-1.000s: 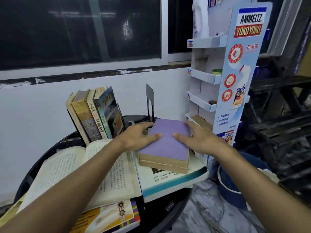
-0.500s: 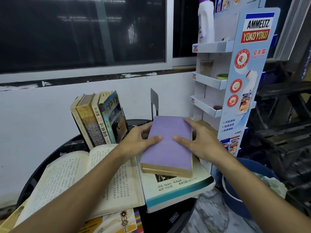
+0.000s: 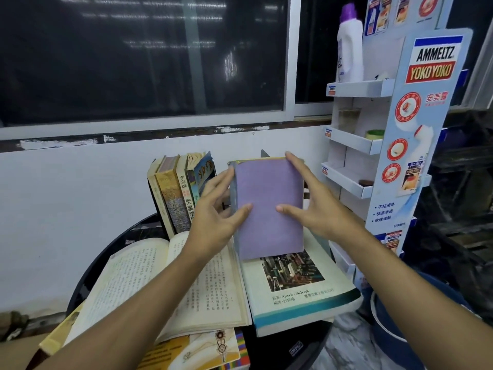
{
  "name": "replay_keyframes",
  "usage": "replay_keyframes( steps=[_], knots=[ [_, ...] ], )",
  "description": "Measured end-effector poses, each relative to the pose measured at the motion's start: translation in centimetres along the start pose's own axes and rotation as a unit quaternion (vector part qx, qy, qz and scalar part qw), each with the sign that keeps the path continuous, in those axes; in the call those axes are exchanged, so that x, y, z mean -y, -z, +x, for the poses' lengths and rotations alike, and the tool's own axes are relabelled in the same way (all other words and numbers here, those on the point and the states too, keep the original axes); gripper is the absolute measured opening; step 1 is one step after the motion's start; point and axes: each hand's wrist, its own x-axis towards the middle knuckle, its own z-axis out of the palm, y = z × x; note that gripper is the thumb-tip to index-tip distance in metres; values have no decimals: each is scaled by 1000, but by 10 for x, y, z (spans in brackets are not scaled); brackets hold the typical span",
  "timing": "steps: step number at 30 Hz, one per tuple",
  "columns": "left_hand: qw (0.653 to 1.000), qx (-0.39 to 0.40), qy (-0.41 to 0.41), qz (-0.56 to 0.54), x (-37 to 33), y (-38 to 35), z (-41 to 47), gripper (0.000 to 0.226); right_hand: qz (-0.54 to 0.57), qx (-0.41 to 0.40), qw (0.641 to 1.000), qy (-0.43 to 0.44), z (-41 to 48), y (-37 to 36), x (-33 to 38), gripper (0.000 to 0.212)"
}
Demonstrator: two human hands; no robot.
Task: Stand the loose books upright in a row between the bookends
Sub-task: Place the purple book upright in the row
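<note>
Item: purple book [image 3: 268,209], held upright, long axis vertical, cover facing the viewer, lower edge at the flat textbook [image 3: 293,284]; whether they touch cannot be told. Grip: left hand [image 3: 213,217] pinches the spine edge, thumb on the cover; right hand [image 3: 317,206] pinches the opposite edge, fingers reaching the top corner. Destination: the gap between the leaning row of upright books [image 3: 173,193], far left, and the bookend [image 3: 263,154], whose tip shows behind the book. Left hand is nearer the row, so the move likely runs far-left.

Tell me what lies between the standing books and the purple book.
The left hand, holding the purple book by its left edge; the head view shows it.
</note>
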Motion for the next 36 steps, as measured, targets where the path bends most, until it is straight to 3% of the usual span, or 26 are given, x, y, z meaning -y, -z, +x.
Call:
replay_keyframes(
  steps=[5, 9, 11, 14, 19, 27, 36],
  knots=[
    [999, 27, -13, -31, -12, 0, -15, 84, 0, 13, 999, 34, -3, 6, -4, 99],
    [998, 36, 18, -49, -17, -3, -22, 106, -120, -33, 991, 56, -9, 11, -1, 99],
    [998, 42, 26, -42, -20, -7, -25, 95, -158, -55, 984, 66, -16, 11, 5, 95],
    [997, 73, 8, 26, -27, -16, -31, 73, -87, -55, 994, 48, -33, 9, 22, 84],
    [994, 78, -33, 75, -37, -40, -41, 67, -7, -35, 999, 24, -54, 6, 50, 88],
    [989, 128, -31, 74, -38, -65, -51, 94, 8, -63, 998, 19, -64, 23, 53, 82],
    [991, 52, -48, 112, -23, -89, -60, 88, -16, -93, 995, 16, -60, 26, 56, 66]
  ],
)
